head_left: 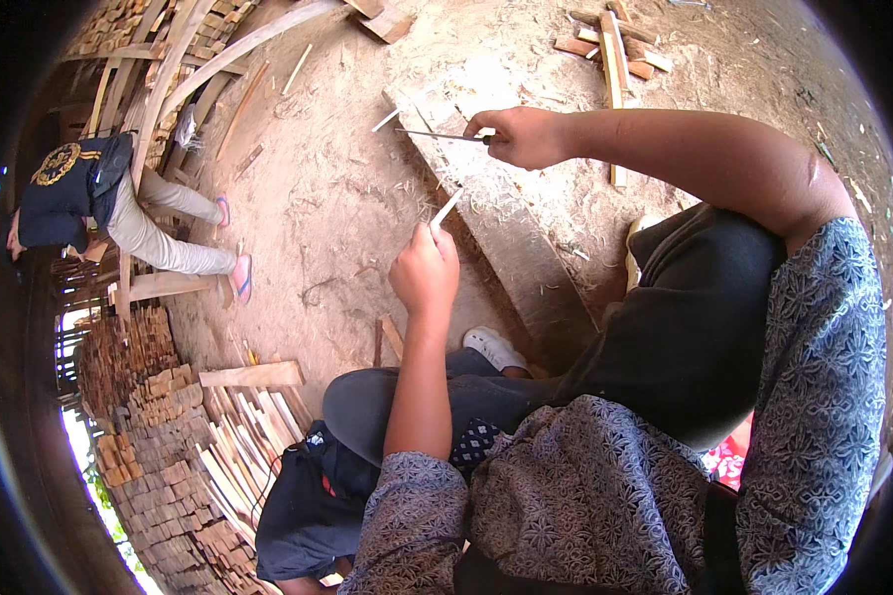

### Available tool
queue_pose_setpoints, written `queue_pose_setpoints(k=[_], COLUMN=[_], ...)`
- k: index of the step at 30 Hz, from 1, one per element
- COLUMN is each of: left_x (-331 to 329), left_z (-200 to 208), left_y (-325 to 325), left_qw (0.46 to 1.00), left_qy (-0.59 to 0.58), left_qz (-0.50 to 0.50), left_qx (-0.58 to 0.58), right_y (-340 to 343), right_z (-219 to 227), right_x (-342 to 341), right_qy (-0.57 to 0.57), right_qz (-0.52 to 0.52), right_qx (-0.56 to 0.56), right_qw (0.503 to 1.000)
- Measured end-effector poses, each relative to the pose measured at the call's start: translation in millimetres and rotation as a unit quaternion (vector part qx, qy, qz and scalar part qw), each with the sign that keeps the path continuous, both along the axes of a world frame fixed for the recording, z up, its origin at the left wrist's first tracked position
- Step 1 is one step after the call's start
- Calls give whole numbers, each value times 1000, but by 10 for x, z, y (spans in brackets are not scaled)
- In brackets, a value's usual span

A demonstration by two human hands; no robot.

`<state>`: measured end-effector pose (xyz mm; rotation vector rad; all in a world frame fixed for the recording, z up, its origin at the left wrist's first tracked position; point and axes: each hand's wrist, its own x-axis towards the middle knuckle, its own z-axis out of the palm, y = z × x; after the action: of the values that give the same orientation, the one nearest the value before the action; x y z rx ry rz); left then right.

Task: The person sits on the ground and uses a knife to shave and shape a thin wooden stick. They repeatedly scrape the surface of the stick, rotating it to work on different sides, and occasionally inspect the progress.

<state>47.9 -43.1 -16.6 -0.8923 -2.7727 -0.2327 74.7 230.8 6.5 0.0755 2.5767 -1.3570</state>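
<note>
patterned shirt (585, 486) nearest, left hand (427, 270) gripping a pale wood strip (447, 207), right hand (529, 137) gripping a dark-handled knife (445, 135) above the plank (528, 268)

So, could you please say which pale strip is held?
The pale strip in the left hand; the short strip near the knife and the longer strip on the upper-left ground touch neither hand.

Gold emblem (57, 164), dark shirt (55, 211), nothing legible

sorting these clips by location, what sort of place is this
Probably a rough woodworking yard or workshop: stacked cut wood at lower left, pale shavings on and around a plank, and a thin-bladed tool in the right hand.
</note>
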Motion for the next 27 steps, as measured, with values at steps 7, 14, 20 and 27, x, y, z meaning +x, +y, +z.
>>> queue_pose_setpoints(k=[7, 14, 20, 27], left_x=[62, 241, 106, -12], left_z=[-203, -244, -152, -149], left_y=[-18, 5, -4, -33], left_qw=[980, 667, 497, 383], left_qy=[-176, -644, -727, -781], left_qz=[-5, 112, 133, 147], left_qx=[89, 357, 454, 470], right_y=[11, -162, -169, -171], right_z=[-38, -17, -78, -285], right_x=[-36, -72, -96, -162], right_qy=[-11, -69, -93, -110], right_qz=[-10, 16, 12, 11], right_qx=[10, -15, -13, 31], right_qw=[1000, 997, 996, 993])
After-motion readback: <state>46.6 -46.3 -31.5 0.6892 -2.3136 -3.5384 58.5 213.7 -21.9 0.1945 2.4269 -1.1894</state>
